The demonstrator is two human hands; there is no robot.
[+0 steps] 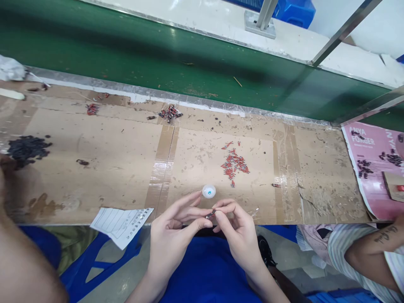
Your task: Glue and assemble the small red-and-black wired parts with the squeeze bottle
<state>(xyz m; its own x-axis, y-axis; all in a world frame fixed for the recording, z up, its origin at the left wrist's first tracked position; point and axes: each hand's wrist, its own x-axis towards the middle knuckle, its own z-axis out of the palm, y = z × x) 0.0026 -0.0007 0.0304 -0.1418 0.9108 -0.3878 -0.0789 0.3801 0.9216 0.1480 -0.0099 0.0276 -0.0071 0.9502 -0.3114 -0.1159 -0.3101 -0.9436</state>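
Note:
My left hand [176,229] and my right hand [235,225] meet at the table's near edge. Both pinch one tiny dark and red part [211,215] between thumb and forefinger tips. Just beyond my fingers a small white cap [208,191] with a blue centre lies on the cardboard. Farther out sits a loose pile of small red parts [234,164].
The cardboard-covered table [110,147] also carries a black parts heap [27,148] at left, a dark and red cluster [170,113] at the back, and a pink sheet [375,168] at right. A green conveyor belt [158,54] runs behind. Other people's arms show at left [19,252] and right [375,248].

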